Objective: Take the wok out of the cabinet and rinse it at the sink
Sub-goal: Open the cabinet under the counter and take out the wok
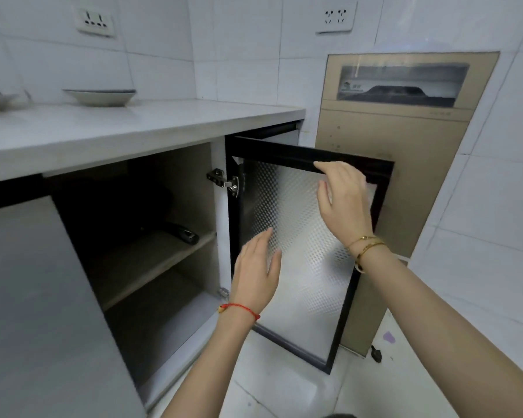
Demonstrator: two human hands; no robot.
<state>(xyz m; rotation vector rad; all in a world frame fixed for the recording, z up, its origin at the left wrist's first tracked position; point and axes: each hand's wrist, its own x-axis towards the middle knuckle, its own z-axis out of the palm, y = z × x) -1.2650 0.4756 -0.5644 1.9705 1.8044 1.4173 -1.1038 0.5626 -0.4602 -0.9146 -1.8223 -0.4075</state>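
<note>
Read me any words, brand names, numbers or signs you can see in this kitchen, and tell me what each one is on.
Nothing here can be read.
Logo and text on the tan appliance, left end of its dark window: too blurred to read.
Small marking under that window, right side: too small to read.
Wall sockets: no text visible.
Cabinet door: pattern only, no text.

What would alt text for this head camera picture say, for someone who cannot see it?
A person's right hand holds the top edge of an open black-framed frosted-glass cabinet door, the left hand open beside it. Inside the dark cabinet, a black pan handle lies on the wooden shelf, under a white countertop.
</note>
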